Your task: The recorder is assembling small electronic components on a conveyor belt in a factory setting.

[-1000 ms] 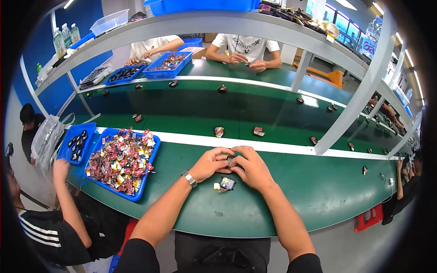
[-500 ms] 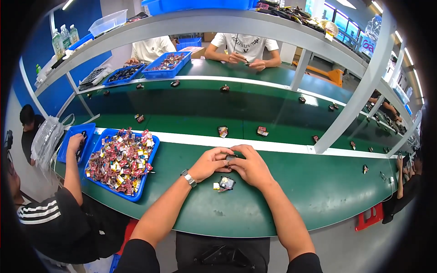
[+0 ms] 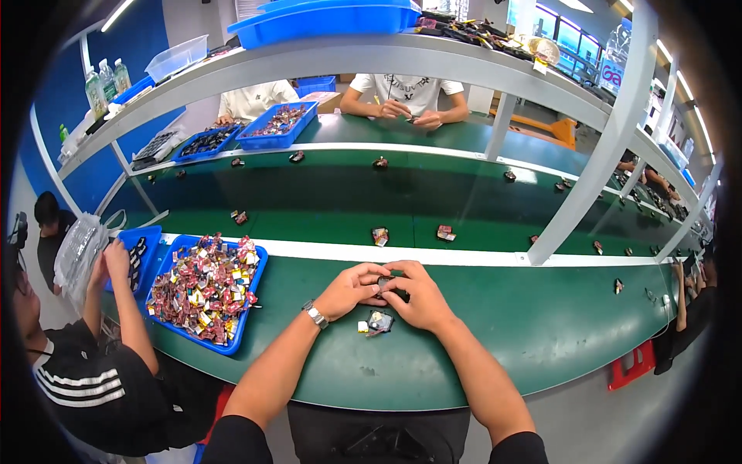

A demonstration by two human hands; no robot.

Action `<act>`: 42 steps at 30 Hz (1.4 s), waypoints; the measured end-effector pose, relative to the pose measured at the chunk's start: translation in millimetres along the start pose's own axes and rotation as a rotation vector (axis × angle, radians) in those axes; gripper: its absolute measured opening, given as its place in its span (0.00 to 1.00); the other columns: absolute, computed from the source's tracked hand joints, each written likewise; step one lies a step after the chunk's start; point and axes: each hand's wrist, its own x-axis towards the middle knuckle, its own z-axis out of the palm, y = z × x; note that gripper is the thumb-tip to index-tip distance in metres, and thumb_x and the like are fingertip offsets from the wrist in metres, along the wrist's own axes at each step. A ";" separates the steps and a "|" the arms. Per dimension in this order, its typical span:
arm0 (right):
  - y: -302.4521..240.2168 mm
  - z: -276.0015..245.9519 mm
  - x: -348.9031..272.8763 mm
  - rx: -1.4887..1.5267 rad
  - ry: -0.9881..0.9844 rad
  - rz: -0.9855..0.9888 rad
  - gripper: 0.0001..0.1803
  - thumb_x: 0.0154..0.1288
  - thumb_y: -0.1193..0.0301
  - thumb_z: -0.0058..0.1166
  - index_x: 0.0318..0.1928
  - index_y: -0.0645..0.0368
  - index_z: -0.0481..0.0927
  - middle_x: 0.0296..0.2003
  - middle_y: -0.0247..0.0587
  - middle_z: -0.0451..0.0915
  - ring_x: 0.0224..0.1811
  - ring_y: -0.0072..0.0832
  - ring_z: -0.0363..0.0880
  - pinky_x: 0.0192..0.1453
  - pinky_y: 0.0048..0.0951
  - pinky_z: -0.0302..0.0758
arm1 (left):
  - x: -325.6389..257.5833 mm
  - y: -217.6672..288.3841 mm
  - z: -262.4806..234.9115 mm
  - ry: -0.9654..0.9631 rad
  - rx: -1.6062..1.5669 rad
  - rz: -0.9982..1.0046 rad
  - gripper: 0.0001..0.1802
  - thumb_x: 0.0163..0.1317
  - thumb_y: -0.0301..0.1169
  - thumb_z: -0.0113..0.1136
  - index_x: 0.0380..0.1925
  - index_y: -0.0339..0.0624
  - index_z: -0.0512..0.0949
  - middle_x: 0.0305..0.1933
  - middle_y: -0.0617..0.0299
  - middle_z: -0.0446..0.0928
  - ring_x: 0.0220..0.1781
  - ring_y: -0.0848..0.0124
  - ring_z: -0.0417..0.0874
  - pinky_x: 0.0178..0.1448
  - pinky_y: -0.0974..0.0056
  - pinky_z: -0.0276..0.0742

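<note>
My left hand (image 3: 352, 292) and my right hand (image 3: 417, 298) meet over the green bench. Between their fingertips they grip a small black part (image 3: 382, 284), mostly covered by the fingers, so its exact kind does not show. Just below the hands, a small electronic assembly (image 3: 379, 322) lies on the bench, grey and dark with a white-and-yellow piece at its left side. It touches neither hand.
To my left stands a blue tray (image 3: 246, 319) heaped with small red, white and yellow electronic pieces. A co-worker's hands (image 3: 116, 259) are at another blue tray (image 3: 152, 241) beyond it. Assemblies dot the green belt (image 3: 325, 205) ahead; a grey post (image 3: 591, 158) rises at right.
My fingers have shifted around the black part, which stays in both hands. At left, the co-worker's second hand has come into sight beside the first. The view has tilted slightly.
</note>
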 end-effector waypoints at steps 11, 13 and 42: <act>1.5 16.8 -3.0 -0.061 0.157 -0.032 0.06 0.56 0.74 0.60 0.36 0.59 0.83 0.50 0.41 0.77 0.56 0.40 0.73 0.57 0.37 0.73 | 3.0 -7.3 -1.1 0.076 0.000 0.012 0.16 0.69 0.22 0.47 0.57 0.39 0.68 0.53 0.57 0.77 0.56 0.67 0.80 0.60 0.59 0.80; 0.8 17.0 -3.5 -0.093 0.173 -0.046 0.07 0.56 0.76 0.61 0.36 0.59 0.82 0.51 0.41 0.76 0.55 0.40 0.74 0.55 0.36 0.76 | 4.6 -9.5 -3.5 0.076 -0.009 0.001 0.16 0.69 0.24 0.49 0.56 0.40 0.69 0.52 0.58 0.77 0.55 0.68 0.80 0.59 0.60 0.80; 0.9 26.4 -5.5 0.093 0.237 0.110 0.09 0.59 0.73 0.59 0.40 0.56 0.86 0.53 0.37 0.77 0.60 0.39 0.69 0.62 0.38 0.71 | 4.6 -12.7 -1.6 0.106 -0.015 0.105 0.12 0.69 0.23 0.49 0.52 0.36 0.69 0.58 0.49 0.74 0.58 0.62 0.79 0.61 0.57 0.80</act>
